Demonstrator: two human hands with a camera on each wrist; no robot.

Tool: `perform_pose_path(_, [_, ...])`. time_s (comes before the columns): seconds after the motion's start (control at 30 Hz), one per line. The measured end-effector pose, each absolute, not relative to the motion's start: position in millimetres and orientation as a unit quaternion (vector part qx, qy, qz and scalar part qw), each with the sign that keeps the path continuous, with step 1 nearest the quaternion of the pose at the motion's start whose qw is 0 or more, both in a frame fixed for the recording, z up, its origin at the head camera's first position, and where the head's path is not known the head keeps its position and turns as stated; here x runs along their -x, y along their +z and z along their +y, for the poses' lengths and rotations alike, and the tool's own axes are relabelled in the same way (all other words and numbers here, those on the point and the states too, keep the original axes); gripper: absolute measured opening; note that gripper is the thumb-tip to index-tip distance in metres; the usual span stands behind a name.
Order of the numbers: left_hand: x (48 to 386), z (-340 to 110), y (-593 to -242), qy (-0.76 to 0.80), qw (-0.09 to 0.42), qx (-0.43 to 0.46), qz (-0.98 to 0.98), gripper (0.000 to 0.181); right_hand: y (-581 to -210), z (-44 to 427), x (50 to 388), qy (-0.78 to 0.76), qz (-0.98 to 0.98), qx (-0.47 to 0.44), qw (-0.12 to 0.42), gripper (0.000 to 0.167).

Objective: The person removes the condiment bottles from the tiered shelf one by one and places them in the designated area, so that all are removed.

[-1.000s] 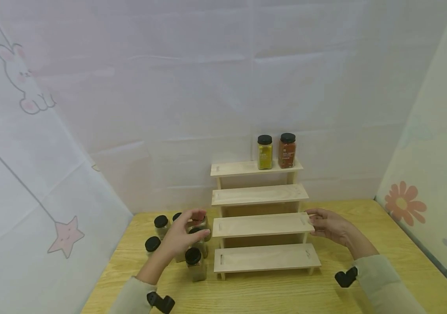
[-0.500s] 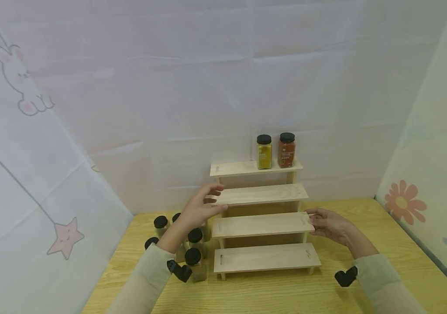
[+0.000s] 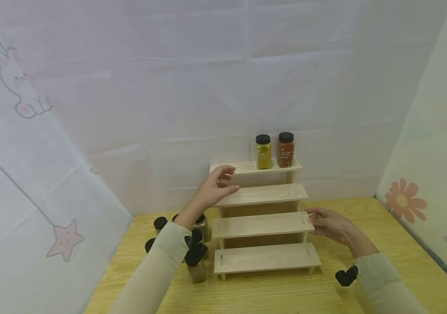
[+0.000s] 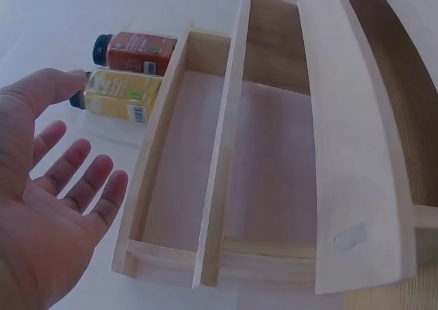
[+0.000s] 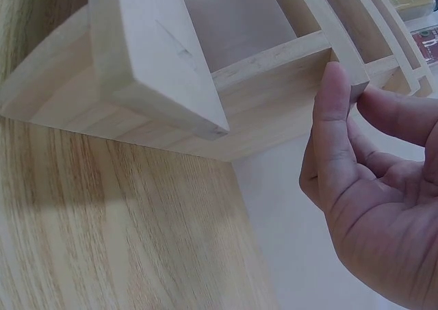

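Observation:
A four-tier wooden step rack (image 3: pixel 263 224) stands on the table. My right hand (image 3: pixel 331 227) grips the right end of its second-lowest tier; in the right wrist view the thumb and fingers pinch that board's corner (image 5: pixel 358 91). My left hand (image 3: pixel 209 192) hovers in front of the left end of the upper tiers, fingers spread and nothing held. On the top tier, towards the right, a spice jar of yellow powder (image 3: pixel 263 157) stands beside a spice jar of red powder (image 3: pixel 285 153). Both have black lids, and both appear beyond the left fingers in the left wrist view.
Several black-lidded spice jars (image 3: pixel 197 272) stand on the wooden table (image 3: pixel 270 294) left of the rack, partly hidden by the left forearm. A white cloth backdrop (image 3: pixel 168 109) rises close behind the rack, with printed side panels left and right.
My left hand has risen from above the jars on the left, moving right and away to the rack's upper tiers, still empty. The right hand has kept its grip on the rack.

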State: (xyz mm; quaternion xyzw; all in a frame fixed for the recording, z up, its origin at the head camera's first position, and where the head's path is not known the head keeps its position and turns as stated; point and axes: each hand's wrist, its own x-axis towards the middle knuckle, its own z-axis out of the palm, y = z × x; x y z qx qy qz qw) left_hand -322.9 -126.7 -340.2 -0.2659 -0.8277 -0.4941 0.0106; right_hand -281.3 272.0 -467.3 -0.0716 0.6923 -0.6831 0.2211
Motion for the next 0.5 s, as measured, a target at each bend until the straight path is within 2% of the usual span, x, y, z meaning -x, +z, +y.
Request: perform_pose_path(0.5, [367.9, -94.7, -325.2, -0.522, 0.013, 0.23, -0.821, 0.062, -468.7, 273.2, 283.1, -0.685, 0.69, 0.071, 0.221, 0.067])
